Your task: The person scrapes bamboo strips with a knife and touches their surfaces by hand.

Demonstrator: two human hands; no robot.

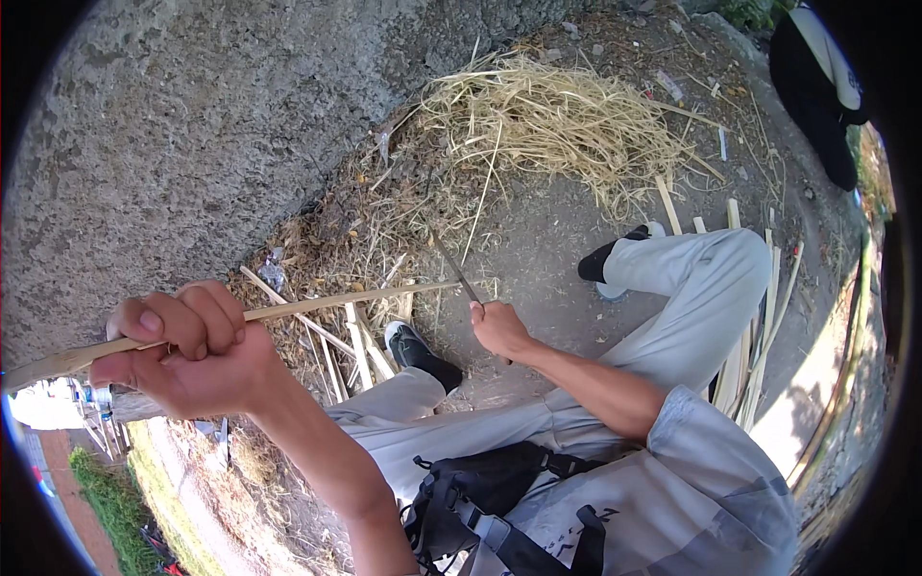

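Note:
My left hand (187, 350) is closed around a long, pale strip of split wood or bamboo (336, 300), raised at the left. One end of the strip runs past my fist to the left rim; the other reaches toward the middle. There it meets the blade of a knife (449, 257), which points up and away. My right hand (500, 331) grips the knife's handle, most of it hidden by my fingers. Whether the blade's edge is in the strip or only against it, I cannot tell.
A heap of thin pale shavings (567, 120) lies ahead on the dirt. Split strips (360, 350) rest beside my left foot, more strips (744, 360) beyond my right knee. A large rough stone surface (211, 125) rises at the left. A dark bag (485, 494) hangs at my waist.

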